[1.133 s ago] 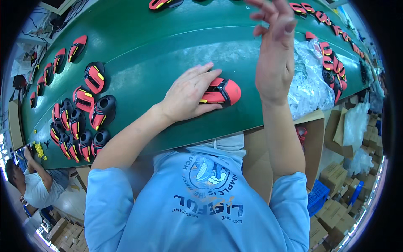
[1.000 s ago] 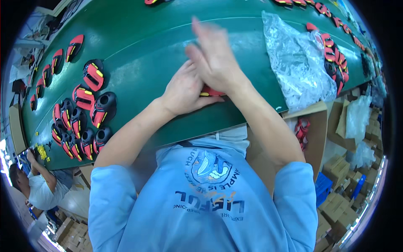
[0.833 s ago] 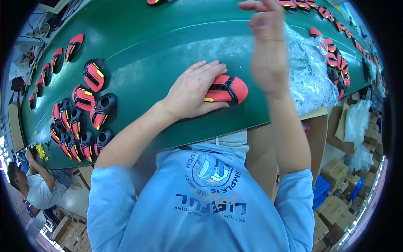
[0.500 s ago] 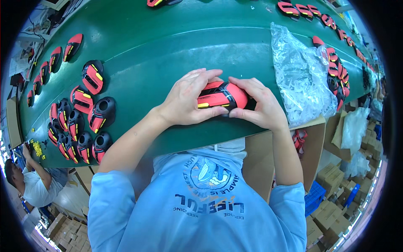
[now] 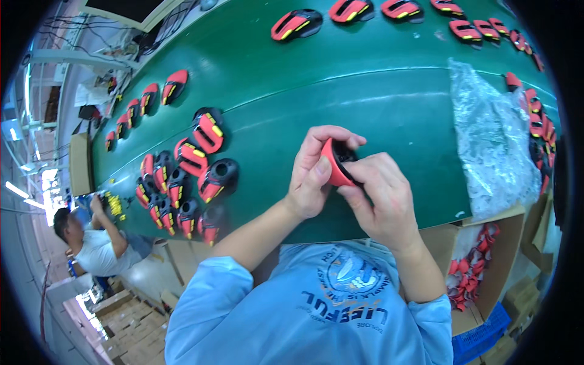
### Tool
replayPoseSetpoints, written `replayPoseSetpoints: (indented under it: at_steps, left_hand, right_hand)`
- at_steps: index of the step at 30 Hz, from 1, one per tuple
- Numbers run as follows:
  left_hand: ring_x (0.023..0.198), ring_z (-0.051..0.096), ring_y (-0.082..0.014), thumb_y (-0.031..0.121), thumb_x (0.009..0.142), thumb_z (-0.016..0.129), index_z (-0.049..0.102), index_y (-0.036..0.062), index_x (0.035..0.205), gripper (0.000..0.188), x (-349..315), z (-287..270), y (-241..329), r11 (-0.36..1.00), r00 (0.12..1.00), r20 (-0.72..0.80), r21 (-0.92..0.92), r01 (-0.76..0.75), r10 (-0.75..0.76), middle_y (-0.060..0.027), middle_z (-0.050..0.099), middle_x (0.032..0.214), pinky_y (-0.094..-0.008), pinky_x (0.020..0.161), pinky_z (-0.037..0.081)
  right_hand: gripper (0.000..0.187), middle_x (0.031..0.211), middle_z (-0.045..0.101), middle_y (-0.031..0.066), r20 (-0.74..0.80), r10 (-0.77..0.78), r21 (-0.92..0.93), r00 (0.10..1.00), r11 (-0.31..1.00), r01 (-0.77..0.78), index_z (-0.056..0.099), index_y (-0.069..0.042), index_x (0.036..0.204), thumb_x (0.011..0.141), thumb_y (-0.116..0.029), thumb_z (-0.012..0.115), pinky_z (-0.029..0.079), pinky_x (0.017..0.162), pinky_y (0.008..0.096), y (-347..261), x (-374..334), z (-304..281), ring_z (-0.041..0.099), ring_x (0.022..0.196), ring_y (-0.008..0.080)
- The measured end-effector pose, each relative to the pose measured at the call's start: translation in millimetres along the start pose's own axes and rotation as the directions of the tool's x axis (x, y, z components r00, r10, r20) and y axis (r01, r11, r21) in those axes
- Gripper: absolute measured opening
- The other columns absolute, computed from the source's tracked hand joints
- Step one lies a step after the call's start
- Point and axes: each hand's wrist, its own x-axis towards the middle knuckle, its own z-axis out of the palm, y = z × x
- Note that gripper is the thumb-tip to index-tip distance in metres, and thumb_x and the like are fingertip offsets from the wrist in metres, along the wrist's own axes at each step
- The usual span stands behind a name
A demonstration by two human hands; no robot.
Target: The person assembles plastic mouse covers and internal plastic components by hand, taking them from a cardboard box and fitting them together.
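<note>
A red and black plastic shell [image 5: 339, 176] is held above the green table in front of my chest, its dark hollow side partly facing me. My left hand [image 5: 309, 182] is closed around the shell from the left, thumb on the red outer face. My right hand [image 5: 386, 198] grips the right edge, with fingertips at the dark opening and the thumb below. What the right fingertips touch inside is hidden. Left of my hands, several similar shells with yellow accents [image 5: 176, 182] lie grouped on the table.
A clear plastic bag of whitish pieces [image 5: 490, 146] lies at the right. A cardboard box holds red parts [image 5: 471, 274]; beside it is a blue crate [image 5: 486, 334]. More shells [image 5: 350, 10] line the far side. A co-worker [image 5: 94, 240] sits left, near small yellow parts [image 5: 114, 204].
The shell has been turned from its red outer face up to showing its dark hollow side. My right fingers have moved to its opening. The view has shifted left.
</note>
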Motion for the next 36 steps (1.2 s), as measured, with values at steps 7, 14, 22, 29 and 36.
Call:
replayPoseSetpoints:
  at_steps: [7, 14, 22, 29, 36]
  left_hand:
    - [0.091, 0.052, -0.0236, 0.047, 0.088, 0.072, 0.053, 0.0075, 0.102, 0.046, -4.1, -18.1, 0.7, 0.912, 0.922, -0.004, 0.147, -0.383, 0.387, -0.0089, 0.053, 0.096, -0.0468, 0.095, 0.049]
    - [0.078, 0.047, -0.0228, 0.057, 0.083, 0.074, 0.051, 0.0093, 0.09, 0.053, -9.8, -28.6, 3.4, 0.832, 0.886, 0.217, 0.31, -0.461, 0.41, -0.0053, 0.049, 0.085, -0.0442, 0.079, 0.046]
    - [0.077, 0.047, -0.0224, 0.06, 0.085, 0.074, 0.049, 0.0086, 0.089, 0.057, -16.7, -24.9, -16.8, 0.875, 0.904, 0.186, 0.239, -0.421, 0.385, -0.0058, 0.048, 0.084, -0.0423, 0.076, 0.046]
    - [0.07, 0.045, -0.0207, 0.06, 0.089, 0.073, 0.052, 0.004, 0.084, 0.06, -10.3, -19.2, -16.8, 0.879, 0.91, 0.066, 0.237, -0.413, 0.409, -0.0052, 0.046, 0.078, -0.0369, 0.064, 0.041]
    - [0.074, 0.047, -0.0205, 0.04, 0.1, 0.062, 0.054, 0.0032, 0.085, 0.04, -3.3, -14.8, -1.5, 0.954, 0.968, 0.035, 0.165, -0.251, 0.249, -0.0059, 0.048, 0.078, -0.0384, 0.068, 0.048]
  right_hand:
    - [0.032, 0.106, 0.074, 0.0109, 0.013, -0.049, 0.23, 0.999, 0.972, 0.044, 0.075, -0.004, 0.11, 0.082, -0.011, 0.088, 0.058, 0.1, 0.0476, 9.8, -17.6, 19.1, 0.073, 0.103, 0.0314]
    - [0.033, 0.109, 0.071, 0.0125, 0.136, -0.192, 0.189, 0.972, 0.968, 0.165, 0.074, -0.003, 0.106, 0.079, -0.016, 0.088, 0.059, 0.103, 0.0521, 23.6, -28.0, 22.6, 0.073, 0.109, 0.0328]
    - [0.033, 0.101, 0.071, 0.0106, 0.073, -0.144, 0.168, 0.987, 0.977, 0.13, 0.074, -0.003, 0.103, 0.081, -0.024, 0.087, 0.061, 0.096, 0.0491, 23.6, -34.4, 26.3, 0.073, 0.096, 0.0302]
    - [0.029, 0.095, 0.071, 0.0103, 0.088, -0.098, 0.203, 0.991, 0.976, 0.079, 0.075, -0.003, 0.1, 0.082, -0.023, 0.086, 0.063, 0.092, 0.0459, 21.9, -22.5, 22.0, 0.071, 0.087, 0.0285]
    - [0.025, 0.092, 0.069, 0.0095, -0.039, -0.064, 0.177, 0.997, 0.982, 0.07, 0.074, -0.004, 0.103, 0.084, -0.016, 0.085, 0.06, 0.08, 0.0421, 17.7, -20.7, 26.4, 0.069, 0.084, 0.0297]
